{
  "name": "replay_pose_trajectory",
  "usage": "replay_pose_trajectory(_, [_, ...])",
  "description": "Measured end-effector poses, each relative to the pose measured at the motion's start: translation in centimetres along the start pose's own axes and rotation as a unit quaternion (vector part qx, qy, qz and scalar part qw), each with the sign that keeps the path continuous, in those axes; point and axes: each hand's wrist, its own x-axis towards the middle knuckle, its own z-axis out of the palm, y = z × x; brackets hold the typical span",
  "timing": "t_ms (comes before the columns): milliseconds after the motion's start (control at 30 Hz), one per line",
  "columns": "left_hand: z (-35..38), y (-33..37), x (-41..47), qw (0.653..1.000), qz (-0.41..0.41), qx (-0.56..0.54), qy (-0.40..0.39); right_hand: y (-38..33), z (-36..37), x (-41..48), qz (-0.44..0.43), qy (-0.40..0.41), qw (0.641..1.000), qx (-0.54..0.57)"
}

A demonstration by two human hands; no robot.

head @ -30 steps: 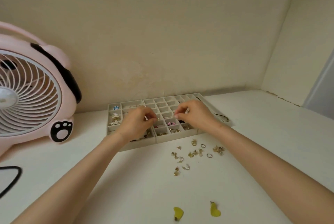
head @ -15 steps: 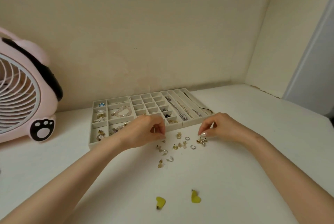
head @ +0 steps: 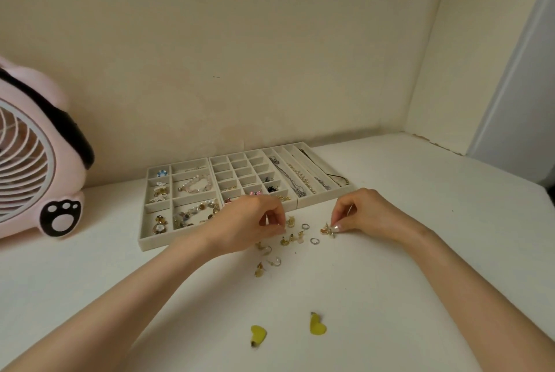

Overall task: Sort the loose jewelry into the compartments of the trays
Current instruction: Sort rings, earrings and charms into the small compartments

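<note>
- Three trays (head: 150,244) stand side by side and touching on the white surface (head: 450,197), close to the back wall.
- Left tray: beaded bracelets and small charms in wide compartments. Middle tray: a grid of small cells, some with tiny dark and pink pieces, too small to identify. Right tray: long channels with chains laid lengthwise.
- The loose jewelry (head: 288,239) lies scattered on the surface just in front of the trays, between the two hands: small gold items and a plain ring (head: 314,240). Individual shapes are blurred.
- Left hand (head: 255,224): fingers curled, fingertips drawn together at the left edge of the scatter. It covers part of the middle tray's front wall and some pieces beneath it. Cannot tell if it holds anything.
- Right hand (head: 360,212): thumb and forefinger pinch a small gold piece (head: 326,229) that is down on the surface at the right edge of the scatter. The other fingers are curled.
- Hands well apart, with the scatter between them.
- Two yellow heart-shaped pieces (head: 317,325) lie nearer the camera, apart from the rest.
- A pink fan (head: 36,161) with a paw print is cut off at the left edge.
</note>
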Motion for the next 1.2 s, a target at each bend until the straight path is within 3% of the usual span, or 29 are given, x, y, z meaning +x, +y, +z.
replay_pose_trajectory(233, [-0.1,-0.9,1.3,0.998,-0.037,0.021,0.050,0.2,-0.1,0.0,-0.001,0.056,0.991,0.125])
replay_pose_trajectory(467, [0.2,-1.3,2.4,0.996,-0.065,0.043,0.053,-0.4,-0.3,-0.5,-0.010,0.035,0.966,0.257])
replay_pose_trajectory(1000, [-1.2,-3.2,-2.4,0.998,-0.064,0.001,0.024,-1.8,0.8,0.3,-0.015,0.047,0.974,0.223])
replay_pose_trajectory(1200, [1.4,-2.5,-3.8,0.989,-0.007,-0.030,0.143,-5.6,1.2,4.2,-0.050,0.055,0.986,0.151])
